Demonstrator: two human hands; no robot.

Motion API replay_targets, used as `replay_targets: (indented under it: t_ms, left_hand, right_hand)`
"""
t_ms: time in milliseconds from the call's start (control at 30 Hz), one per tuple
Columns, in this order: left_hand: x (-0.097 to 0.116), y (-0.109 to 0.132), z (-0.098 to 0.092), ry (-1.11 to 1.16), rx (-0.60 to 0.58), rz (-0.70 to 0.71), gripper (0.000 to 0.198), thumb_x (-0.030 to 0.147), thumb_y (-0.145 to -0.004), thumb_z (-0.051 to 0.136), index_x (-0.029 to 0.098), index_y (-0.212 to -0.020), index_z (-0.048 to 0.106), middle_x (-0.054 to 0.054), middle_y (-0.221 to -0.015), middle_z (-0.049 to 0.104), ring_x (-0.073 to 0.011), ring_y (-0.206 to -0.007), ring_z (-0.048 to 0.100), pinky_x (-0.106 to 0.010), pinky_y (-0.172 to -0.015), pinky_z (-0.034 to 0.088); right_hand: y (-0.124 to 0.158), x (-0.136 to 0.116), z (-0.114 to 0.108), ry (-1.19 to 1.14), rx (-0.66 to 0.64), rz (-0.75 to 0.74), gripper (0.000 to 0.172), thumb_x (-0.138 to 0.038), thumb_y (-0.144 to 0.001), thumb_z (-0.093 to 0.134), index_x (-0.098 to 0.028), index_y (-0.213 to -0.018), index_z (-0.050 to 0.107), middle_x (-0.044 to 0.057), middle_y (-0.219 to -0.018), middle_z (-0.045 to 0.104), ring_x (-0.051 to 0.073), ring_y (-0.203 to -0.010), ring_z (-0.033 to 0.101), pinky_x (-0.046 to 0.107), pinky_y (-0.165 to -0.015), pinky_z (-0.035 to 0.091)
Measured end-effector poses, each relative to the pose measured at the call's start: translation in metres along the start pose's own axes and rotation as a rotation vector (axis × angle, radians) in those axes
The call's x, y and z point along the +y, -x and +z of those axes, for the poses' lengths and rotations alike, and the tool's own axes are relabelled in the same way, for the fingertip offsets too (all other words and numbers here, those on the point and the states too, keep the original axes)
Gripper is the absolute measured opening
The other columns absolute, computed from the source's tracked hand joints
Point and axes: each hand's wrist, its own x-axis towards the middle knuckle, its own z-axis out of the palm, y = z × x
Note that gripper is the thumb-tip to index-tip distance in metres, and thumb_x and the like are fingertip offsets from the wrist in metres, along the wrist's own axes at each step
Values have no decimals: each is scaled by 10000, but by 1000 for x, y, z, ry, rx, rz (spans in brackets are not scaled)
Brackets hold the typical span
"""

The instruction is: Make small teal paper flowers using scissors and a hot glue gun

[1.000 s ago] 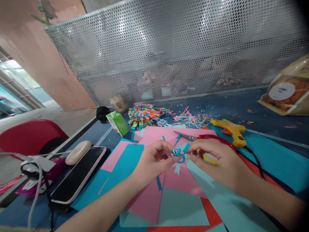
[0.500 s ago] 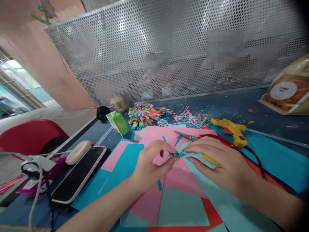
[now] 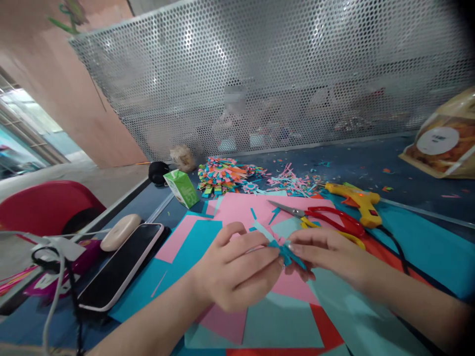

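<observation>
Showing blue: paper piece (image 3: 287,253) (half-hidden).

Craft workspace — glue gun (image 3: 358,200), scissors (image 3: 297,212)

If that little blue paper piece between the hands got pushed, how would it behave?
The blue paper piece would probably slide easily, as it's small and looks light. Its thin strips would likely bend or crumple under pressure. With strips jutting out, it seems unlikely to roll.

Matt paper craft (image 3: 293,256), glossy phone (image 3: 122,267)
</observation>
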Motion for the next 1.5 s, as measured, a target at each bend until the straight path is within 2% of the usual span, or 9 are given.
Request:
replay_targets:
  t_ms: [167, 467, 767, 1067, 1267, 1333, 1367, 1433, 1500]
  left_hand:
    - [2, 1, 3, 10, 7, 24, 93, 91, -740, 604, 147, -787, 662, -6, -803, 725, -170, -784, 642, -338, -671, 461]
    - [3, 1, 3, 10, 4, 34, 80, 96, -739, 603, 139, -787, 651, -11, -811, 716, -167, -784, 632, -340, -682, 455]
    - [3, 0, 3, -6, -38, 51, 92, 97, -735, 620, 149, -806, 648, -11, -831, 708, -163, -807, 624, -329, -704, 450]
    - [4, -3, 7, 7, 14, 75, 57, 90, -722, 627, 145, -732, 637, -10, -785, 702, -156, -764, 626, -317, -672, 431]
    - [2, 1, 9, 65, -12, -10, 97, 87, -768, 574, 128, -827, 638, -22, -791, 706, -161, -771, 621, -330, -721, 440]
    - [2, 4, 13, 144, -2, -102, 118, 89, -770, 579, 137, -864, 630, -29, -809, 700, -157, -801, 615, -323, -747, 445]
    - [2, 5, 16, 212, 14, -206, 118, 94, -764, 592, 146, -864, 625, -31, -810, 694, -150, -810, 609, -309, -750, 449]
    - [2, 6, 23, 404, 27, -523, 93, 124, -753, 616, 157, -840, 618, -31, -787, 672, -129, -778, 600, -266, -721, 461]
    - [1, 6, 29, 646, 10, -892, 89, 197, -740, 644, 150, -806, 605, -23, -733, 636, -110, -690, 580, -231, -639, 457]
  right_hand:
    - [1, -3, 0, -23, 33, 6, 401, -552, -664, 628, -157, -629, 572, 31, -613, 616, 96, -501, 492, 256, -504, 380]
    - [0, 0, 3, -72, 57, 26, 427, -569, -618, 662, -168, -608, 516, -3, -536, 577, 83, -466, 484, 248, -495, 388]
    - [0, 0, 4, -70, 77, -12, 397, -541, -681, 633, -161, -632, 529, 5, -572, 588, 86, -490, 495, 248, -508, 399]
    - [0, 4, 4, -64, 95, 10, 376, -489, -650, 680, -170, -604, 485, -32, -499, 544, 75, -451, 488, 221, -471, 379]
    - [0, 4, 3, -162, 79, 30, 389, -543, -665, 633, -167, -639, 536, 9, -572, 595, 102, -493, 513, 248, -492, 390]
    - [-1, 5, 2, -191, 74, 41, 402, -564, -672, 603, -165, -663, 553, 24, -591, 604, 114, -495, 517, 252, -477, 376]
    - [-1, 5, 0, -176, 76, 49, 412, -574, -690, 572, -163, -676, 560, 32, -596, 607, 117, -491, 516, 252, -468, 368]
    - [-2, 5, -3, -63, 134, 32, 419, -566, -752, 490, -158, -710, 572, 46, -626, 616, 118, -491, 510, 253, -461, 361]
    - [-1, 4, -5, 151, 275, -33, 382, -512, -806, 437, -163, -763, 586, 55, -703, 632, 127, -547, 532, 256, -490, 383]
